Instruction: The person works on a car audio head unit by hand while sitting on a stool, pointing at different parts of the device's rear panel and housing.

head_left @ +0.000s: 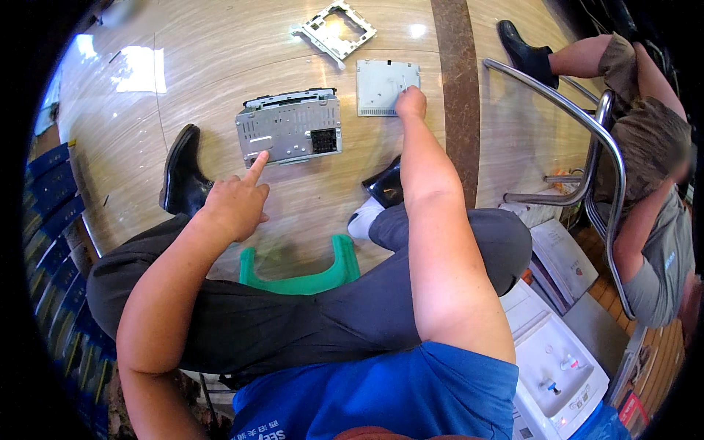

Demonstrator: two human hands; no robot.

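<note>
On the tiled floor lies a silver metal electronics unit (290,128) with vents and a black connector block. My left hand (231,205) has its index finger stretched onto or just over the unit's lower left part, the other fingers loosely bent. To the right is a pale metal cover plate (374,92) with small holes. My right hand (411,103) is closed at that plate's right side, around something thin and small that I cannot make out. A white-and-silver frame part (334,35) with a square opening lies above both pieces.
My legs surround a green plastic stool (336,266); black shoes (180,165) flank the unit. At right, another person (653,242) sits by a chrome chair frame (610,154). A white water dispenser (550,352) is at lower right, stacked blue items (51,220) at left.
</note>
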